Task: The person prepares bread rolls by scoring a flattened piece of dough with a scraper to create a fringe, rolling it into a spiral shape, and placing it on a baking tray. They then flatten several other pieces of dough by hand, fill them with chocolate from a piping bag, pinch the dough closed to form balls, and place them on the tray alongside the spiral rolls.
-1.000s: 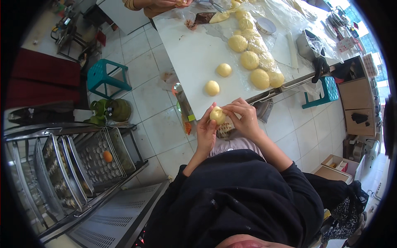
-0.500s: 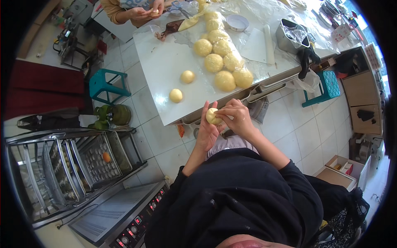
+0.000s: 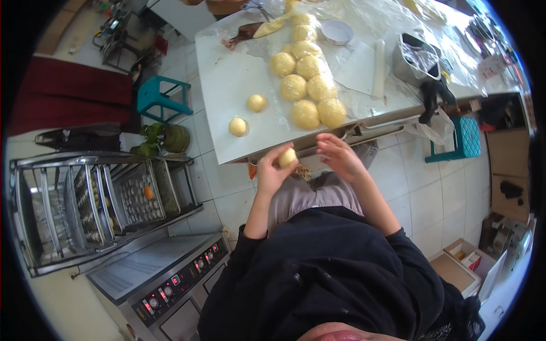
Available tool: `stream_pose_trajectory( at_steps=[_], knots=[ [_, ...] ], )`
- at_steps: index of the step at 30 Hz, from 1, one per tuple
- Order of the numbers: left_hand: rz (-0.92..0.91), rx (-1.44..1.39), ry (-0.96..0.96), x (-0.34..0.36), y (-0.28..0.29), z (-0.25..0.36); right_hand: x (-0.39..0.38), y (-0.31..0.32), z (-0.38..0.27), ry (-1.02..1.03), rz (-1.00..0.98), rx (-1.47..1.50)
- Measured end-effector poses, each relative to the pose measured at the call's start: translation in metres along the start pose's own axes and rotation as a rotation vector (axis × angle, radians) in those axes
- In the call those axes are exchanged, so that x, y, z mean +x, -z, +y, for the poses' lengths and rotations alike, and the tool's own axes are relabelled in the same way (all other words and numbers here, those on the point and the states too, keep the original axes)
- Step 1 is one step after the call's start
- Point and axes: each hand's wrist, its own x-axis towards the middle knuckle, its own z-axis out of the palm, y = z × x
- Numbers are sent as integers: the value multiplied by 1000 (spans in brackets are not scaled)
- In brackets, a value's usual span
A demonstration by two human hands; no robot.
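In my left hand (image 3: 273, 171) is a small pale yellow dough ball (image 3: 288, 158), gripped between fingers and thumb in front of the table's near edge. My right hand (image 3: 343, 160) is off to its right, apart from the dough, with its fingers loosely stretched and nothing in them. Two smooth small dough balls, a nearer one (image 3: 238, 127) and a farther one (image 3: 256, 103), sit near the left corner of the white table (image 3: 224, 74). Rows of larger dough balls (image 3: 305, 115) lie beside them, at least partly under clear plastic film.
A round white dish (image 3: 337, 32), a pale rolling pin (image 3: 379, 68) and a metal container (image 3: 417, 57) stand farther right on the table. Teal stools (image 3: 165, 101) flank it. To the left are a tray rack (image 3: 102, 204) and an oven (image 3: 182, 284) with lit red displays.
My right hand has let go of the dough ball and moved right. My left fingers have closed around the ball. The view has shifted, and the other person's hands have left it.
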Motion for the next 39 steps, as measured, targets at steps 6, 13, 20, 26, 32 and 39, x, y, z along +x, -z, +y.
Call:
stream_pose_trajectory(
  at_steps=[6,13,20,26,32,39],
  knots=[
    [164,772,-141,68,33,-13,21,-36,-11,166,-117,-464],
    [496,582,-165,25,101,-4,111,-112,27,826,-96,-1330],
    [404,-470,382,19,168,-56,183,-140,47,383,-193,-1744],
    [-265,-1611,536,42,158,-52,157,-152,53,349,-411,-761],
    [-101,-1379,644,52,167,-38,136,-166,66,831,116,-1352],
    [-177,-1321,651,51,172,-46,135,-164,78,958,153,-1563]
  ],
)
